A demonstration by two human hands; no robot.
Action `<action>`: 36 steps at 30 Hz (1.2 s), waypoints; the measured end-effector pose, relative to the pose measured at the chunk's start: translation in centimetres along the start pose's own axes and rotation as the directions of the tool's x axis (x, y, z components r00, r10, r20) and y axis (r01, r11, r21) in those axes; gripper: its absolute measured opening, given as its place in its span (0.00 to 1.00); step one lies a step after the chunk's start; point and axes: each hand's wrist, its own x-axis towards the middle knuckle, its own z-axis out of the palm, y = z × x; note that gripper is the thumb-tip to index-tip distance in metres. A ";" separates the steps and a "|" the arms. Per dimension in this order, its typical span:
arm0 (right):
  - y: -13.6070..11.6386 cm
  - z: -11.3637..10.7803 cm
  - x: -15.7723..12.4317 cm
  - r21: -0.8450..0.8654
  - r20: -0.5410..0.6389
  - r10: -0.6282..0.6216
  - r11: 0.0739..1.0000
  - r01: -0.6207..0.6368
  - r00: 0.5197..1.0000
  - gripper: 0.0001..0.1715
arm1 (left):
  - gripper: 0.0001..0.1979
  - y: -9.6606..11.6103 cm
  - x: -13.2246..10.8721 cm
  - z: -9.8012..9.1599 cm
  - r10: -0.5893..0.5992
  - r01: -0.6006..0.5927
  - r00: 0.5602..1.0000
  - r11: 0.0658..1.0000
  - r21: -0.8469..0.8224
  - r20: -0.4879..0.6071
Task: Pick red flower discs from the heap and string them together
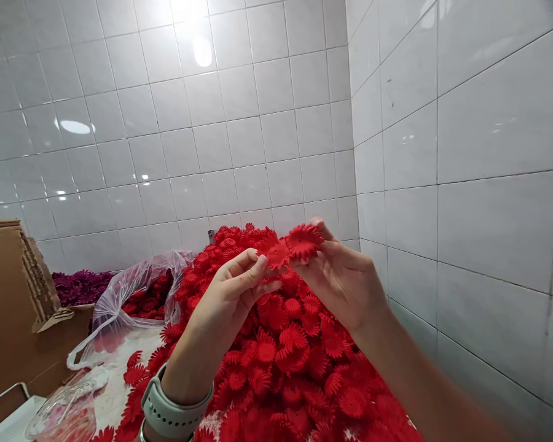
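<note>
Pinching the left rim of a red petalled disc [276,253] between thumb and forefinger, the left hand [237,282] appears in the head view just beside the right hand, its other fingers loosely bent below. The disc is in the air over the middle of the pile, its broad face with a small centre hole turned toward the camera; being round, it has no strong long axis, though as seen it stretches slightly more from left to right. The right hand [345,270] grips a second red piece [305,241] at its right side; whether this is one layer or several I cannot tell. Tilted, it looks oval, the long axis rising gently to the right, its notched petals fanning outward. The two pieces meet or overlap at their near edges. Below spreads the red pile [295,350]; to its left are a clear plastic bag [110,298], purple flowers [80,287] and a cardboard box [9,307].
</note>
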 end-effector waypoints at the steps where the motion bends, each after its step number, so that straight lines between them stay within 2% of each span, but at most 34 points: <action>1: 0.1 -0.2 0.2 0.010 -0.033 0.000 1.000 0.001 0.999 0.10 | 0.10 -0.2 0.2 0.0 0.002 -0.002 1.000 1.000 0.000 -0.014; 4: 0.3 -0.7 0.7 0.088 -0.135 0.024 0.996 -0.012 0.991 0.11 | 0.11 -0.4 0.5 0.0 0.051 -0.047 0.994 0.998 0.037 -0.097; 6: 0.2 -1.1 1.1 0.116 -0.204 0.013 0.993 0.011 0.979 0.11 | 0.13 -0.3 0.7 -0.2 0.129 -0.112 0.976 0.988 0.107 -0.174; 9: -0.3 -1.7 1.4 0.025 -0.232 -0.072 0.996 0.080 0.970 0.11 | 0.13 0.0 0.8 -1.0 0.263 -0.184 0.930 0.937 0.296 -0.255; 12: -0.4 -1.9 1.5 -0.092 -0.179 -0.117 0.991 0.102 0.977 0.11 | 0.09 -0.1 0.9 -1.9 0.262 -0.116 0.946 0.821 0.559 -0.190; 15: -0.1 -1.6 1.3 -0.165 -0.122 -0.089 0.984 0.068 0.989 0.10 | 0.05 -0.5 1.1 -1.9 0.262 -0.092 0.958 0.661 0.745 -0.115; 17: 0.4 -1.4 1.0 -0.235 -0.075 -0.083 0.970 0.063 0.994 0.09 | 0.04 -0.8 1.1 -1.3 0.344 -0.147 0.933 0.635 0.759 -0.107; 20: 1.1 -1.1 0.7 -0.362 -0.010 -0.095 0.928 0.085 0.995 0.09 | 0.07 -0.8 0.6 -0.2 0.439 -0.265 0.894 0.675 0.689 -0.086; 24: 1.4 -0.8 0.3 -0.505 0.034 -0.136 0.853 0.134 0.990 0.09 | 0.08 -0.7 -0.3 0.8 0.453 -0.324 0.891 0.670 0.667 -0.022; 28: 1.3 -0.4 0.1 -0.602 0.057 -0.186 0.778 0.183 0.981 0.09 | 0.06 -0.8 -0.5 0.8 0.475 -0.338 0.880 0.652 0.678 -0.018; 32: 1.3 -0.3 -0.1 -0.701 0.104 -0.274 0.661 0.266 0.956 0.08 | 0.06 -0.8 -0.1 0.5 0.481 -0.286 0.873 0.641 0.712 -0.083; 36: 1.4 -0.3 -0.2 -0.751 0.138 -0.316 0.584 0.307 0.939 0.08 | 0.06 -0.3 0.1 0.2 0.406 -0.216 0.904 0.701 0.680 -0.132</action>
